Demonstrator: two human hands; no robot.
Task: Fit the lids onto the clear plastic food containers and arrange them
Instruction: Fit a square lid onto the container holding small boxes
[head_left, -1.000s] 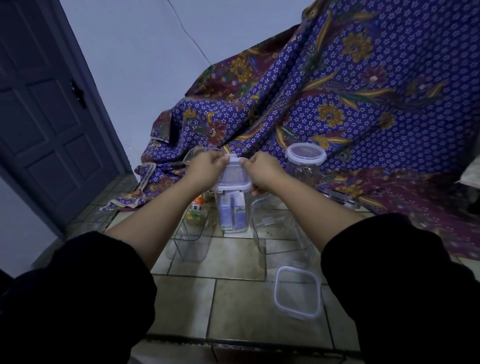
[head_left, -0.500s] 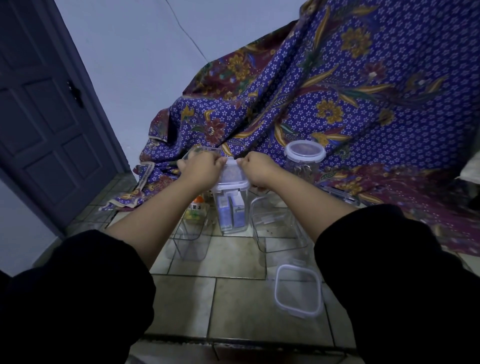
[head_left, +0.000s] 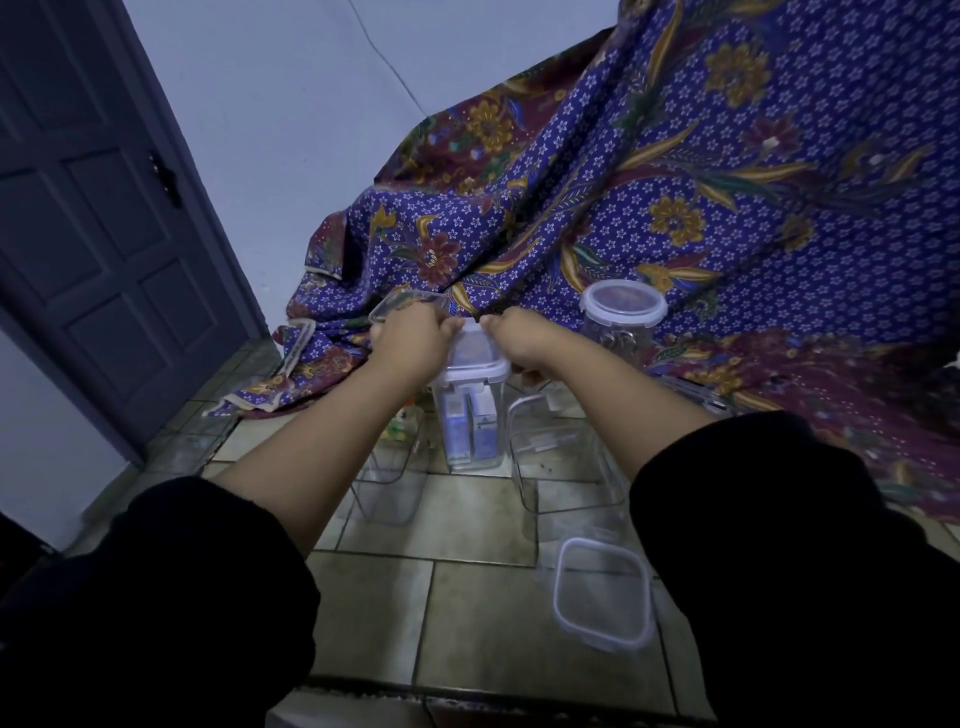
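A tall clear container (head_left: 472, 431) with blue-and-white packets inside stands on the tiled floor. Its white-rimmed lid (head_left: 475, 358) sits on top. My left hand (head_left: 410, 338) grips the lid's left side and my right hand (head_left: 524, 340) grips its right side, thumbs meeting at the far edge. To the right stands an open clear container (head_left: 566, 467); to the left, another open one (head_left: 389, 483). A loose square lid (head_left: 602, 592) lies on the floor near my right sleeve. A round jar (head_left: 621, 317) with its lid on stands behind.
A purple patterned cloth (head_left: 727, 197) drapes over something behind and to the right. Another clear lid (head_left: 400, 304) rests on the cloth behind my left hand. A dark door (head_left: 93, 234) is at the left.
Both hands stay on the tall container's lid and have shifted slightly toward its far edge; the container has not moved.
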